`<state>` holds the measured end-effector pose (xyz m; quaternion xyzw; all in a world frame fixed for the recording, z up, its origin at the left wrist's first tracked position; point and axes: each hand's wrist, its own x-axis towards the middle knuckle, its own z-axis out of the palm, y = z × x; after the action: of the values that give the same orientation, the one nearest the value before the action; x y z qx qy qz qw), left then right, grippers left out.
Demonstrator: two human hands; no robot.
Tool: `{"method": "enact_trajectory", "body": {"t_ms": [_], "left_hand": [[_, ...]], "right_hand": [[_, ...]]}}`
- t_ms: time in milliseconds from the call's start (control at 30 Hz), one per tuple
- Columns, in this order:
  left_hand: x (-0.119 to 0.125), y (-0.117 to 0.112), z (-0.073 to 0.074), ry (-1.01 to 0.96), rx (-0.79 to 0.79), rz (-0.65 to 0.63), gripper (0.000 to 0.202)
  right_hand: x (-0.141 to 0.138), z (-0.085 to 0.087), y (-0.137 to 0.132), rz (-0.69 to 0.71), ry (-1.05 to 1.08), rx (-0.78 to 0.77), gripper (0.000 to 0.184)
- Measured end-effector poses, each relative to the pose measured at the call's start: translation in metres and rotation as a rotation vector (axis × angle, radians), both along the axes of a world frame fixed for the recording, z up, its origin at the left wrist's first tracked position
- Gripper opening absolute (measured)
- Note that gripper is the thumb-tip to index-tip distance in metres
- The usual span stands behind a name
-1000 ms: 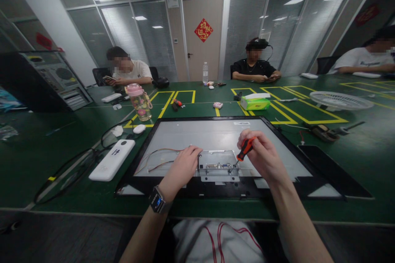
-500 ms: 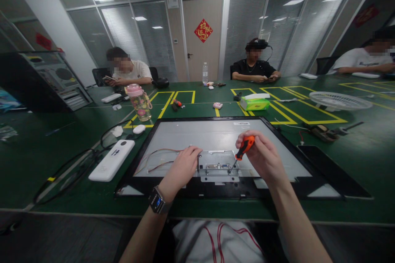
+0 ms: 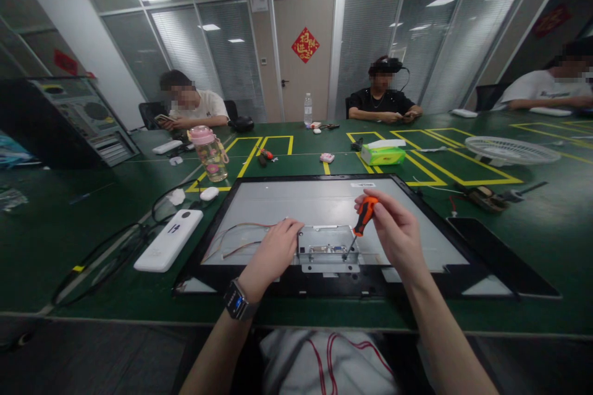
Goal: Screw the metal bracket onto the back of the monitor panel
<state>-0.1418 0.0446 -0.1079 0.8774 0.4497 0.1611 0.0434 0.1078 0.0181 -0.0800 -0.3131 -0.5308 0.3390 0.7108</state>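
My right hand [image 3: 399, 229] is closed around the orange-and-black handle of a screwdriver [image 3: 365, 216]. Its thin shaft slants down to the front of a metal bracket box [image 3: 327, 236], and the tip is beside a blue video connector [image 3: 340, 249]. Whether the tip sits in a screw is too small to tell. My left hand [image 3: 274, 252] lies with outstretched fingers against the box's left edge. Under both hands lies a large display panel [image 3: 278, 196], grey back up, with a black frame. Thin wires [image 3: 236, 226] run across it to the left of the box.
To the left are a white power bank [image 3: 169, 241], a black cable [image 3: 99, 259], a pink-lidded bottle [image 3: 208, 153] and a computer case [image 3: 88, 120]. At right lie a dark flat slab [image 3: 503, 256] and a walkie-talkie [image 3: 486, 197]. Tissues [image 3: 383, 153] stand beyond the panel; several people sit opposite.
My right hand has shifted slightly, and the screwdriver handle has tipped left to a steeper angle. The shaft's tip stays at the same place on the box. My left hand has not visibly moved.
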Motion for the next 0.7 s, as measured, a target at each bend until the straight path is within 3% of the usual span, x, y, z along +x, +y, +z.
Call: {"method": "enact_trajectory", "body": {"t_ms": [100,267,433,567,700], "left_hand": [[0.000,0.000,0.000,-0.004,-0.004,0.004,0.038],[0.001,-0.003,0.004,-0.006,-0.006,0.008,0.038],[0.001,-0.003,0.005,0.002,-0.007,0.015,0.038],[0.001,-0.003,0.004,-0.002,-0.008,0.011,0.038],[0.002,-0.003,0.005,0.003,-0.008,0.011,0.038]], "right_hand": [[0.001,-0.001,0.002,-0.084,-0.031,0.069,0.014],[0.000,0.002,0.000,0.006,0.023,0.037,0.023],[-0.001,0.003,0.000,-0.046,0.007,0.061,0.012],[-0.001,0.007,0.000,0.092,0.080,0.080,0.012],[-0.002,0.011,-0.003,0.216,0.099,-0.011,0.018]]}}
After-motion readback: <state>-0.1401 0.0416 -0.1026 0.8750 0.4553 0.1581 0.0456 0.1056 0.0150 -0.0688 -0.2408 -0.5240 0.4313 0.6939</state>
